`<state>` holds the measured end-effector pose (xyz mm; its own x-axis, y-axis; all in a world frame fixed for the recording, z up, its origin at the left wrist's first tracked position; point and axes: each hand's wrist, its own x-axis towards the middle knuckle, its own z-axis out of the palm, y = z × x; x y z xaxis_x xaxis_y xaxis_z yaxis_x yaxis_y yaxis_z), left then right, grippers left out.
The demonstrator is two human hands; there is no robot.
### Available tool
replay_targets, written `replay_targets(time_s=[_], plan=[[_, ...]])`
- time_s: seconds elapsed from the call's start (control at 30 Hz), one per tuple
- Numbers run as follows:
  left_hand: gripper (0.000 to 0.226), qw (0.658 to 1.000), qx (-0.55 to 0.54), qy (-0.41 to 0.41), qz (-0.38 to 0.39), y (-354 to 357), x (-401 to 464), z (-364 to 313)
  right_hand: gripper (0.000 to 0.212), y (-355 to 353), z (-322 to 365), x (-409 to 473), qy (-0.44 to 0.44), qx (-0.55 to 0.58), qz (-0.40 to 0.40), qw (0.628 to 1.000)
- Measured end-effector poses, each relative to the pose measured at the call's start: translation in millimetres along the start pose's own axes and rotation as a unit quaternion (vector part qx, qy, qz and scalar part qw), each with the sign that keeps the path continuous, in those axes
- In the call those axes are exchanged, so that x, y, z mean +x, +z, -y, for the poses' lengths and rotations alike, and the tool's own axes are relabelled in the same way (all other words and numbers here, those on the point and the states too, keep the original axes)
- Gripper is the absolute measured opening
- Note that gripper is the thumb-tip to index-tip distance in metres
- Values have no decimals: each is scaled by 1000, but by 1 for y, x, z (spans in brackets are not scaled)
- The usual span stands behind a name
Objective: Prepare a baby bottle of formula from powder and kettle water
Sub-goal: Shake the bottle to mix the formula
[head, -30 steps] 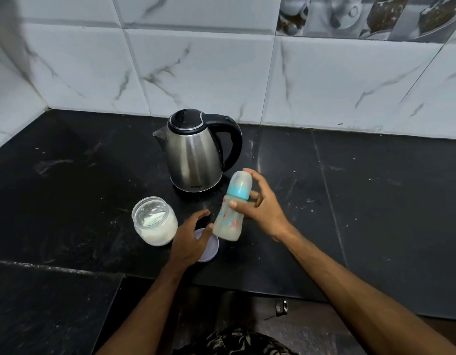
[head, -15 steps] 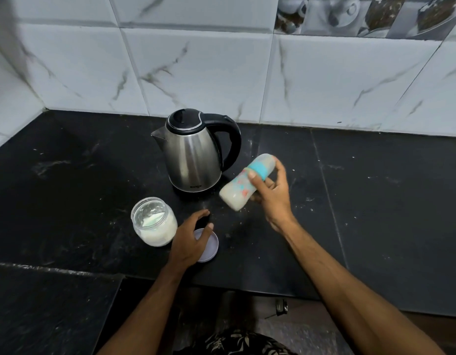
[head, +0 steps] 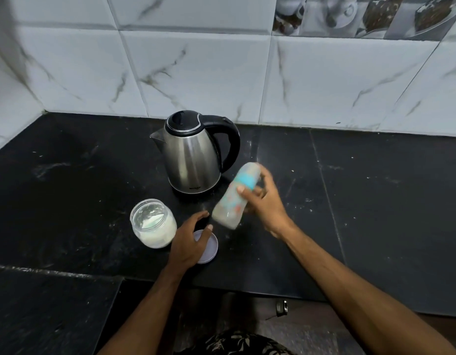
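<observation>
My right hand (head: 266, 201) grips a capped baby bottle (head: 233, 201) with a blue collar and milky liquid inside. The bottle is tilted, cap up and to the right, blurred, held above the black counter (head: 68, 190). A steel kettle (head: 191, 156) with black lid and handle stands just behind it. An open glass jar of white powder (head: 153, 224) sits to the left. My left hand (head: 189, 242) rests with relaxed fingers on the jar's pale lid (head: 209, 248), which lies flat on the counter beside the jar.
White marble-pattern wall tiles (head: 196, 73) rise behind the counter and at the left corner. The counter's front edge steps back near my body. A small metal object (head: 281, 307) lies on the floor below.
My right hand swung the bottle from upright to steeply tilted and back to a lesser tilt, lower and nearer. My left hand has stayed on the lid.
</observation>
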<state>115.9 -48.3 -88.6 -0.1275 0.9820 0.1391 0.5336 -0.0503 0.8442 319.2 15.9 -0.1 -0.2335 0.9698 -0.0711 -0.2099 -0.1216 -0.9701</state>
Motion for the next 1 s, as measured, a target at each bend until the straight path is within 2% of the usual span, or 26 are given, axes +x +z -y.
replay_targets(time_s=[0.07,0.1,0.2,0.27,0.3,0.4,0.43,0.47,0.57,0.63,0.7,0.8,0.83,0.87,0.93,1.0], plan=[[37,1000,0,0,8,0,1,1,71,0,-7,-6,11,-73,95,993],[37,1000,0,0,8,0,1,1,72,0,-7,-6,1,-71,96,993],[35,1000,-3,0,4,0,0,0,76,-1,7,5,-24,33,-34,999],[34,1000,-3,1,2,0,-1,-1,79,-4,10,11,-31,73,-64,995],[34,1000,-3,0,1,0,-1,-1,79,-4,9,11,-30,54,-43,997],[36,1000,-3,-1,3,0,0,1,73,-1,-2,0,-1,-56,99,994],[36,1000,-3,-2,4,0,0,1,73,-1,-3,0,2,-72,122,990],[36,1000,-3,-1,3,0,0,1,74,-1,1,1,-6,-69,113,991],[33,1000,-4,-4,-5,0,-1,1,77,-3,23,17,-33,24,-35,999],[33,1000,-4,-3,-8,1,-1,1,69,-5,28,23,-44,81,-83,992],[33,1000,-2,-1,-6,1,-1,2,67,-3,21,17,-33,46,-39,998],[36,1000,0,1,0,1,0,3,73,2,6,0,11,-69,101,992],[36,1000,-1,1,-1,1,0,3,74,2,5,0,6,-75,104,992],[35,1000,-1,1,-3,1,0,3,73,1,7,3,-7,-58,73,996],[34,1000,-2,0,-9,2,0,2,70,-2,15,15,-23,25,-39,999],[34,1000,-2,-1,-11,2,-1,2,70,-4,19,23,-31,103,-92,990]])
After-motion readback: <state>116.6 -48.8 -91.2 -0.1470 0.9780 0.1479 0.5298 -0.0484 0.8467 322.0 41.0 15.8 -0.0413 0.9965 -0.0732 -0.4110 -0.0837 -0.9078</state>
